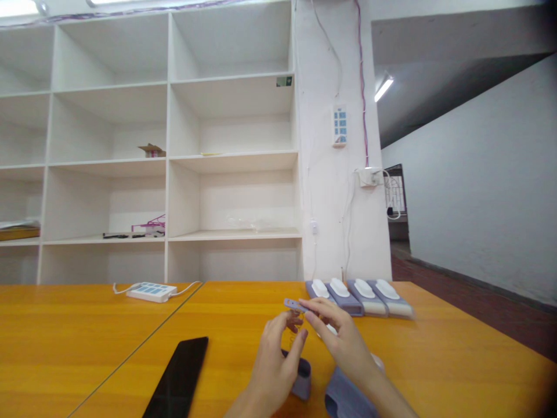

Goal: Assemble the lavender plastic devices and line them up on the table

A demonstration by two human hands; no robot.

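Both my hands are raised together over the orange table point(87, 342). My right hand point(337, 334) pinches a small purple flat part point(292, 303) between thumb and fingers. My left hand point(278, 357) has its fingers curled just below that part, close to a thin spring-like piece I can barely make out. Under my hands lie a small purple-grey cup-shaped piece point(302, 377) and a larger purple housing point(343, 397). Behind them several finished purple-and-white devices point(361, 296) lie side by side in a row.
A black phone point(180, 377) lies face down at the left of my hands. A white power strip point(151, 291) with its cable sits at the table's far edge. White shelving point(167, 157) fills the wall behind. An open corridor runs along the right.
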